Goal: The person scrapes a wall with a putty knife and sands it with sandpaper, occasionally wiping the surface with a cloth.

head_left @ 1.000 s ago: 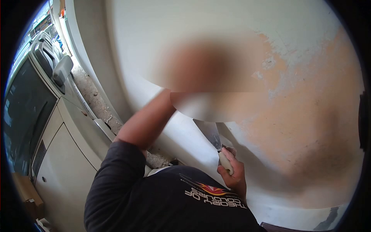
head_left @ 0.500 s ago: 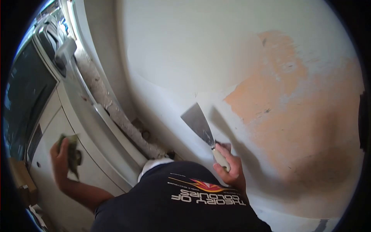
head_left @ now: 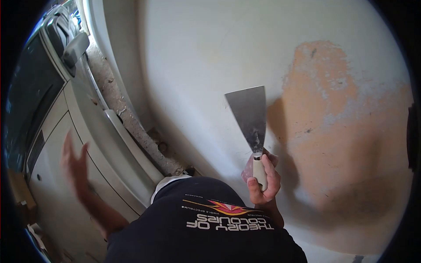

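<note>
My right hand (head_left: pixel 269 182) is wrapped round the pale handle of a putty knife (head_left: pixel 249 114), whose wide metal blade points up in front of the wall. White smears mark the lower blade. Behind the handle, a pinkish flat piece (head_left: pixel 247 170) shows beside my fingers; I cannot make out what it is. On the left, my left hand (head_left: pixel 75 160) is raised over the car hood, blurred by motion, fingers apart and nothing visible in it. The wall (head_left: pixel 197 57) is white, with a large peach-orange patch (head_left: pixel 320 162) where the white coat is gone or scraped thin.
A light-coloured car (head_left: pixel 61 114) stands close on my left, its side mirror (head_left: pixel 76 48) sticking out. A rough, debris-strewn strip of floor (head_left: pixel 127 127) runs between car and wall. Cardboard boxes (head_left: pixel 22 193) lie at the lower left.
The greenish crumpled piece in my left hand is gone from view, and that hand has opened. My right hand has turned the putty knife more upright and raised its blade.
</note>
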The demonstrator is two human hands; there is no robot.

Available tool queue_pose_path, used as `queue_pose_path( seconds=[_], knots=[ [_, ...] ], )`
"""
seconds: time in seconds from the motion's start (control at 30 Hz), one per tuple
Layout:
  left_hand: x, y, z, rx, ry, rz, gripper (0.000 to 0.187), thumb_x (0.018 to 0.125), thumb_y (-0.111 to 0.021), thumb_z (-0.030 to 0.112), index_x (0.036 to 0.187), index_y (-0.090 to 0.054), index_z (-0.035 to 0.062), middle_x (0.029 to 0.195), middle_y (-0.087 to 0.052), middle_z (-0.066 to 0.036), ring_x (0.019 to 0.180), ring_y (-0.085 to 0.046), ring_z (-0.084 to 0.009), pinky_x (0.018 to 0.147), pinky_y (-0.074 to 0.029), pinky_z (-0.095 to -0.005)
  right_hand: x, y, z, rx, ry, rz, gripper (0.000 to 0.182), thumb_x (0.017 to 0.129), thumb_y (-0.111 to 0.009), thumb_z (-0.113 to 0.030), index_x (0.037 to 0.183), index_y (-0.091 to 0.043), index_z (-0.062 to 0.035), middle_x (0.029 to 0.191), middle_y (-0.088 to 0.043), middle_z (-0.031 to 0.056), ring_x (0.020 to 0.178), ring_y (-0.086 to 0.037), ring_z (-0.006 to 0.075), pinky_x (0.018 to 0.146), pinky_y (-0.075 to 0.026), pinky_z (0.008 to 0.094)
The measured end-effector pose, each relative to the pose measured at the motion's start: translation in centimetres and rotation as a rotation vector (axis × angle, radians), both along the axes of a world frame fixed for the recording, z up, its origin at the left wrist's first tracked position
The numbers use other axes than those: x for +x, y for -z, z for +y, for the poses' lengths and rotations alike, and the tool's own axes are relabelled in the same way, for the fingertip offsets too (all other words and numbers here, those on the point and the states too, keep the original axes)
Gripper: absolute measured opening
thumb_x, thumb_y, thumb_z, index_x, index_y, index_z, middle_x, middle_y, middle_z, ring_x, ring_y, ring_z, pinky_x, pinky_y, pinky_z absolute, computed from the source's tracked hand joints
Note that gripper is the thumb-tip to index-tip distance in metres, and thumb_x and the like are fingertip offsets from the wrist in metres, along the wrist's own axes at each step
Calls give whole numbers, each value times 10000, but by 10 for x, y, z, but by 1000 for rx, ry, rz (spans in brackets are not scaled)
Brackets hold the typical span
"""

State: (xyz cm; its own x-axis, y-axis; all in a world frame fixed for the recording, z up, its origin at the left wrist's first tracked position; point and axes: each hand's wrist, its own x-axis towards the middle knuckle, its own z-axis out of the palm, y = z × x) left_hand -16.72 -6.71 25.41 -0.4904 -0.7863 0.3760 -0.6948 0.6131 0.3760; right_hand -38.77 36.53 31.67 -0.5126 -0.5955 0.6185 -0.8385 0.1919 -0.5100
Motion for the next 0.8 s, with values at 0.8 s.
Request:
queue_pose_path(
  seconds=[0.8],
  knots=[
    [-319, -60, 216, -547, 1381, 1247, 269, 985, -565, 484, 1120, -700, 294, 1324, -641, -191, 1297, -571, -372, 1125, -384, -534, 33, -38, -46, 48, 260, 76, 586, 876, -570, -74, 1352, -406, 225, 1212, -580, 382, 1005, -639, 375, 873, -517, 399]
  ],
)
